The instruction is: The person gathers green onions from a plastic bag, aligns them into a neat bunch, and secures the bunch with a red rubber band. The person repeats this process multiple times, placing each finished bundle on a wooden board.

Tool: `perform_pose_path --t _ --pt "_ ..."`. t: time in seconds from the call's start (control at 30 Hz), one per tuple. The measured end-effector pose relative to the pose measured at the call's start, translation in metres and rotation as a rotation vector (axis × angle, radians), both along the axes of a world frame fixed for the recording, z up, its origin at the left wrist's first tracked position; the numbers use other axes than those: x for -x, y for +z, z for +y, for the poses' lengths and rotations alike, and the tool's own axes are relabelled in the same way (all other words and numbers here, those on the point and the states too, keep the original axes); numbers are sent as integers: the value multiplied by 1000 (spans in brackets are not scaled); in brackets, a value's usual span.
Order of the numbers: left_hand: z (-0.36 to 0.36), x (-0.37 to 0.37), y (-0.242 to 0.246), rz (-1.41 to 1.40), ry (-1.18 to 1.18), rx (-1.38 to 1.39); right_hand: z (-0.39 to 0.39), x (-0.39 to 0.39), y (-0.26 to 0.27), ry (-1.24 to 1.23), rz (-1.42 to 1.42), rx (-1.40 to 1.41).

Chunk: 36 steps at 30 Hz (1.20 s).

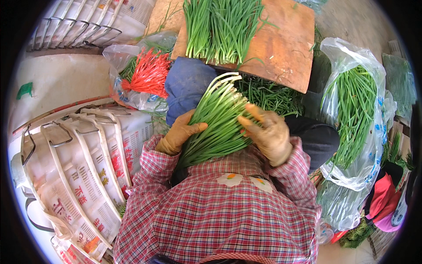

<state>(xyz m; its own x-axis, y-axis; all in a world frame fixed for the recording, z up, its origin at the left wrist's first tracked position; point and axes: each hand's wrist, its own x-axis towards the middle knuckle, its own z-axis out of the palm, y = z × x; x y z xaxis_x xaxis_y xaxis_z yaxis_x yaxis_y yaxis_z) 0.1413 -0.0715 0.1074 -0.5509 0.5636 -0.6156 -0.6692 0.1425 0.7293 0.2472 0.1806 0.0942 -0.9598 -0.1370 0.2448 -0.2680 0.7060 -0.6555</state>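
A thick bunch of green garlic chives (214, 125) lies slanted across my lap, its pale root ends pointing up and away from me. My left hand (182, 132), in a tan rubber glove, is closed around the bunch's left side, thumb on top. Gloved too, my right hand (267, 133) is at the bunch's right side near the pale ends, fingers apart and somewhat blurred; a bit of red shows by its fingertips. Beyond my knees, more chives (224, 31) lie on a wooden board (286, 49).
Red plastic ties (150, 72) sit in a clear bag at the left. Loose greens (270, 97) lie under the board's near edge. An open plastic bag (379, 76) at the right holds chives. Wire racks lined with printed paper (79, 171) stand on the left.
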Motion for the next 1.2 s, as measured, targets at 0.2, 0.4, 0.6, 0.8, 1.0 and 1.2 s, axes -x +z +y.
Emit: perform_pose_path --t 0.2,0.4,0.6,0.8,1.0,1.2 --pt "-7 -13 2 62 190 -57 6 28 -8 -594 -28 1365" --pt "-9 -17 -7 59 253 -92 19 -22 -19 -399 -299 1208" --pt "-5 -28 -11 274 236 37 0 -46 -56 -484 -232 517" --pt "-5 -29 -15 250 263 53 47 -36 -30 -751 -10 -58" --pt "-5 -15 -12 137 213 13 -7 -18 -5 -161 47 34" --pt "-8 -10 -9 -14 334 -40 -5 -23 -15 -21 120 196"
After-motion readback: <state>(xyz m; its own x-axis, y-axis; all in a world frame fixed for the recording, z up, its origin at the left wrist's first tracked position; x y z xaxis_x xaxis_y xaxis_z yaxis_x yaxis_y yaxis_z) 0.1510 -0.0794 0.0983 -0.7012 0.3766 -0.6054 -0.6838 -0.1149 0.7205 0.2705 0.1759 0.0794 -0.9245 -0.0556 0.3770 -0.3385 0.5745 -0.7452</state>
